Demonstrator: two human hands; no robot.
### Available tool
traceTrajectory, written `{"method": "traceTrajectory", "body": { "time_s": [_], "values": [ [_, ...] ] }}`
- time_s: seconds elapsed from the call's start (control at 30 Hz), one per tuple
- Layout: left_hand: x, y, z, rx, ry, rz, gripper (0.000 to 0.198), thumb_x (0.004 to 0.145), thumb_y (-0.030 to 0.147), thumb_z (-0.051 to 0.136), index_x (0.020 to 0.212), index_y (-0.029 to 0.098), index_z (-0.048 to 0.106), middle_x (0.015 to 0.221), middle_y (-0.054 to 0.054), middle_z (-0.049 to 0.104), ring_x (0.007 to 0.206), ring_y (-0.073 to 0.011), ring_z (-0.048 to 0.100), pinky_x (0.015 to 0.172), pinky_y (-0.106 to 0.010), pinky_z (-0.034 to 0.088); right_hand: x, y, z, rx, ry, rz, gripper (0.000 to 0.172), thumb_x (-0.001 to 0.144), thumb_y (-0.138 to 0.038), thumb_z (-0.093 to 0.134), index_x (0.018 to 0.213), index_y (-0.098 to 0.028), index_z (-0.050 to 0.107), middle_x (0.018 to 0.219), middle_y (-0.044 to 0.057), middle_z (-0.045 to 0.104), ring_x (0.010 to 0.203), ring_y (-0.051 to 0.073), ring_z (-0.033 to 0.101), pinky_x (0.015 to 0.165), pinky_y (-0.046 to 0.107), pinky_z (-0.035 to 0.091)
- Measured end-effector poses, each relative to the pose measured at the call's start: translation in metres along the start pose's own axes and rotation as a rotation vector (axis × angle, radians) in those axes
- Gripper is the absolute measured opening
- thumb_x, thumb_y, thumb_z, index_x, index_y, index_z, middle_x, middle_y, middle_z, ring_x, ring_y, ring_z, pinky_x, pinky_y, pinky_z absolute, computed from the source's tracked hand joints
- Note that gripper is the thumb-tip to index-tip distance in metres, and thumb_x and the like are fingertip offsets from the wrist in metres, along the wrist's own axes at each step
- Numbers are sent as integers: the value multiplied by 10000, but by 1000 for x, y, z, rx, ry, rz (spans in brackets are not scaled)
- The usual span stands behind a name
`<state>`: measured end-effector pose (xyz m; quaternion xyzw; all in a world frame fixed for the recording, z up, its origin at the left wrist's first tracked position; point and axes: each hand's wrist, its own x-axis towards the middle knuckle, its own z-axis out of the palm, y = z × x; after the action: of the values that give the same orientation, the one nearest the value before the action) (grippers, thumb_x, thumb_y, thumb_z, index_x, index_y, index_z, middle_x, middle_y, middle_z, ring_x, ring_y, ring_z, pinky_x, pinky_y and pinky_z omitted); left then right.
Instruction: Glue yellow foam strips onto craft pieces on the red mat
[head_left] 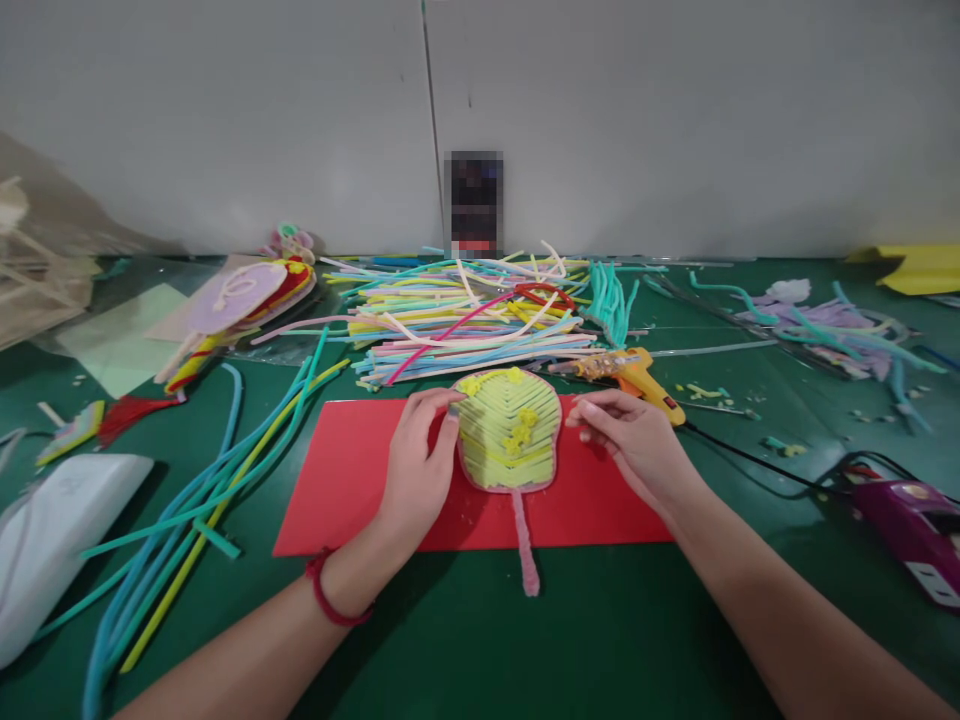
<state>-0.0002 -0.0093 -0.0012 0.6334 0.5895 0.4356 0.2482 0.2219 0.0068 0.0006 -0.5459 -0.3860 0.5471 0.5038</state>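
A small fan made of pale yellow-green pipe cleaners (506, 432), edged in pink and with a pink stem handle, lies on a red sheet (345, 490) on the green table. My left hand (417, 470) rests on the fan's left edge, fingers curled with the fingertips pressing its rim. At the fan's right edge is my right hand (626, 438), with fingers bent and tips touching the rim. A red cord circles my left wrist. Yellow fuzzy bits sit on the fan's top and middle.
A heap of coloured pipe cleaners (465, 320) lies behind the sheet. A yellow glue gun (634, 375) rests at the sheet's right rear, its black cord running right toward a purple device (911, 525). Finished fans (240, 295) lie at rear left, long blue and yellow strands (187, 510) at left, a white object (52, 530) at far left.
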Motion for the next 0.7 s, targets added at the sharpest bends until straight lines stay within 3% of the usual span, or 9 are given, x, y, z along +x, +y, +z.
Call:
{"method": "traceTrajectory", "body": {
  "time_s": [0.2, 0.7],
  "values": [
    [0, -1, 0, 14, -2, 1, 188, 890, 210, 421, 983, 214, 585, 1042, -48, 587, 1015, -182, 562, 914, -369, 465, 2, 2, -1, 68, -25, 40, 272, 590, -325, 802, 802, -203, 684, 816, 48, 734, 831, 186, 686, 666, 269, 548],
    [0, -2, 0, -2, -7, -9, 187, 883, 199, 431, 987, 215, 585, 1040, -46, 587, 1019, -180, 559, 924, -374, 458, 0, -1, 3, 32, 2, -5, 328, 522, -311, 828, 749, -193, 623, 704, 5, 670, 651, 132, 625, 576, 254, 494]
  ]
}}
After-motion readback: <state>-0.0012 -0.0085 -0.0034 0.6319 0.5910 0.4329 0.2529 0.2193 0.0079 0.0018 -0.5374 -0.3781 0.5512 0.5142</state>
